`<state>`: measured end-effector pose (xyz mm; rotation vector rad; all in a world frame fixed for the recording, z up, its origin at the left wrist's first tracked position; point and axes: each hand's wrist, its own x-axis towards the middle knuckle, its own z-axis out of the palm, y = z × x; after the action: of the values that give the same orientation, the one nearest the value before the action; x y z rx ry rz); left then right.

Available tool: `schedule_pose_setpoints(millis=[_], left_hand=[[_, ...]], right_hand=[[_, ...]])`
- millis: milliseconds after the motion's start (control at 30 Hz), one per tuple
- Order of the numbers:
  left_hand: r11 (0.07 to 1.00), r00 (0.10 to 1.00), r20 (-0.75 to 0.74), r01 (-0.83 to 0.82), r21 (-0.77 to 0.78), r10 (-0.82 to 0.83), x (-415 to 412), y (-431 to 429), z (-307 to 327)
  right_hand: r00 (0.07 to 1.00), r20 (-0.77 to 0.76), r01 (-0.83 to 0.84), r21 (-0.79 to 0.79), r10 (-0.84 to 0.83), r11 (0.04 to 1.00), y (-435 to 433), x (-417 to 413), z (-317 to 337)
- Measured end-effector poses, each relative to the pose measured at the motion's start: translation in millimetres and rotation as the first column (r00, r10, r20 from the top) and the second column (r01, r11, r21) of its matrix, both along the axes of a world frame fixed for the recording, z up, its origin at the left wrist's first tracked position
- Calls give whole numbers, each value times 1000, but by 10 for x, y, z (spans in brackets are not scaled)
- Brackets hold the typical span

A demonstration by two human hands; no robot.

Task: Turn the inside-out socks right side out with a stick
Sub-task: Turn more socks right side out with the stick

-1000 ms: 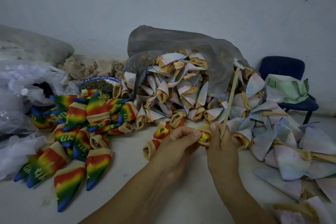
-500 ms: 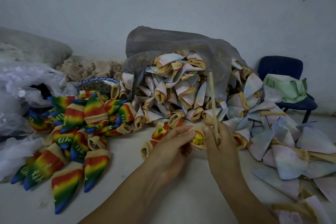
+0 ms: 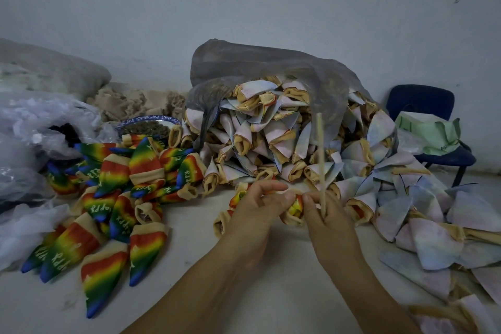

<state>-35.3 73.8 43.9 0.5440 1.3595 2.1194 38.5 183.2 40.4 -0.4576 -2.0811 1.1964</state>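
Stick (image 3: 321, 160) swung upright, right hand (image 3: 330, 228) gripping it, left hand (image 3: 252, 214) pinching sock (image 3: 296, 205)

Close head view, forward and down

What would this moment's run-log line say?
phase: sock mid-turn | left hand: grips sock | right hand: holds stick, roughly upright | left of hands: rainbow socks | behind and right: pale inside-out socks

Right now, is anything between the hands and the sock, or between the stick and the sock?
Nothing visible: the left hand and right hand both pinch the sock already. The right hand also holds the stick upright beside it; the stick's lower end is hidden behind that hand.
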Motion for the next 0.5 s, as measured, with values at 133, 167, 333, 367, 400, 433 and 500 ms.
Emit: schedule_pose_setpoints(millis=[133, 167, 333, 367, 400, 433, 500], left_hand=[[997, 990, -121, 73, -33, -77, 11, -21, -14], [995, 982, -169, 80, -63, -90, 14, -28, -18], [967, 935, -353, -122, -223, 36, 30, -9, -14], [953, 933, -355, -161, -256, 62, 37, -9, -6], [945, 934, -350, -172, -279, 66, 34, -12, -6], [939, 936, -347, -168, -300, 56, 37, -18, -1], [948, 947, -321, -129, -292, 30, 38, -22, 0]], right_hand=[[981, -137, -194, -594, 139, 781, -2, 29, 52], [964, -209, -264, -678, 164, 685, 11, 39, 67], [926, -338, -377, -785, 170, 492, 97, 57, 70], [926, -333, -377, -773, 179, 510, 103, 58, 63], [925, -328, -378, -762, 189, 526, 109, 59, 53], [925, -326, -379, -755, 195, 536, 112, 60, 46], [923, -332, -384, -747, 196, 543, 121, 64, 37]])
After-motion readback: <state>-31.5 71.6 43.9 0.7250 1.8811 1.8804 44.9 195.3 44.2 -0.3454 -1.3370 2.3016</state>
